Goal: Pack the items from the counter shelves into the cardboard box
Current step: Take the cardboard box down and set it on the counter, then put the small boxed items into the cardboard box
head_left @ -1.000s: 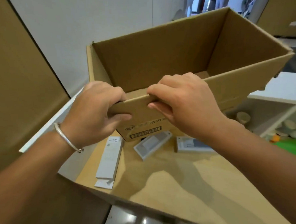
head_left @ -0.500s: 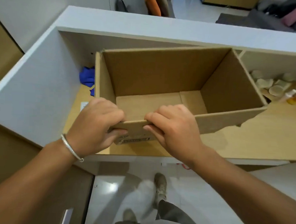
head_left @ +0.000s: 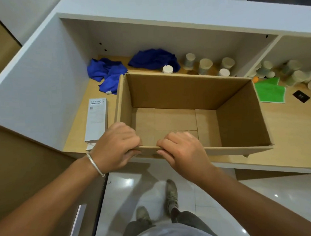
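An empty open cardboard box (head_left: 239, 120) rests on the wooden shelf surface (head_left: 291, 140) of the counter. My left hand (head_left: 115, 144) and my right hand (head_left: 181, 152) both grip its near rim, fingers curled over the edge. Behind the box lie two blue cloths (head_left: 107, 73) (head_left: 153, 58), and several small pale jars (head_left: 205, 65) stand along the back. A flat white carton (head_left: 96, 119) lies left of the box. A green cloth (head_left: 270, 91) sits to the right.
A white divider (head_left: 262, 56) splits the shelf; more jars (head_left: 293, 73) and a small black square (head_left: 301, 96) are in the right bay. The white side panel (head_left: 38, 82) walls the left. My feet stand on glossy floor tiles (head_left: 219, 196) below.
The box has come down from a raised, tilted position onto the shelf and now sits level. The view has swung downward. Both hands have kept their grip on the near rim.
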The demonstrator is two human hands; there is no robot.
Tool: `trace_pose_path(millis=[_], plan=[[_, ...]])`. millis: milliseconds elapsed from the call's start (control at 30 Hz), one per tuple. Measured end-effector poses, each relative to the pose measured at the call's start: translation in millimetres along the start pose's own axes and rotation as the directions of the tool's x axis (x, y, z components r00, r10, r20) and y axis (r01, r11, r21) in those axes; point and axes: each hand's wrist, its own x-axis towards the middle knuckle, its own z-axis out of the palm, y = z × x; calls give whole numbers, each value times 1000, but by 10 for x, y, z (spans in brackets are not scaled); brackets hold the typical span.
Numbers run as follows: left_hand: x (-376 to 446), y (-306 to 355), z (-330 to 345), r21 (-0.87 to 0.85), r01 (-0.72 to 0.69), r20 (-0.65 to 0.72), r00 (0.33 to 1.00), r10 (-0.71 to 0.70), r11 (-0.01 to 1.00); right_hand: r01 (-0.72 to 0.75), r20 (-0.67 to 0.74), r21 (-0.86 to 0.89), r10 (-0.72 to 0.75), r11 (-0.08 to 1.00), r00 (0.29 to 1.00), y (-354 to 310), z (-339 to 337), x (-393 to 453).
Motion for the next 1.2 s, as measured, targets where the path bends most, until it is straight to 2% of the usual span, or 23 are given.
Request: trace_pose_path(millis=[200, 400, 500, 567, 667, 733, 867, 1000, 1200], plan=[[-27, 16, 20, 16, -8, -6, 1000, 8, 1000, -56, 126, 104, 43, 993, 991, 143, -155, 37], [-53, 55, -44, 60, 63, 198, 977, -74, 996, -211, 252, 60, 190, 976, 949, 631, -347, 135], [-16, 141, -79, 157, 148, 276, 943, -187, 976, -240, 355, 33, 213, 970, 910, 871, -409, 88], [60, 250, -86, 187, 194, 236, 943, -236, 963, -253, 457, 29, 212, 967, 864, 1008, -445, 6], [92, 377, -4, 186, 182, 101, 974, -203, 965, -291, 564, 70, 203, 954, 801, 1184, -499, -141], [89, 453, 73, 172, 164, 64, 982, -177, 971, -279, 596, 43, 199, 959, 778, 1274, -546, -202], [248, 605, 228, 138, 123, 93, 986, -137, 983, -302, 634, 13, 225, 953, 739, 1396, -653, -173], [383, 600, 355, 58, 164, 99, 981, -170, 985, -280, 621, -31, 238, 960, 747, 1496, -673, -81], [260, 674, 426, 106, 309, 42, 948, -314, 945, -236, 561, -31, 213, 971, 800, 1576, -627, -16]])
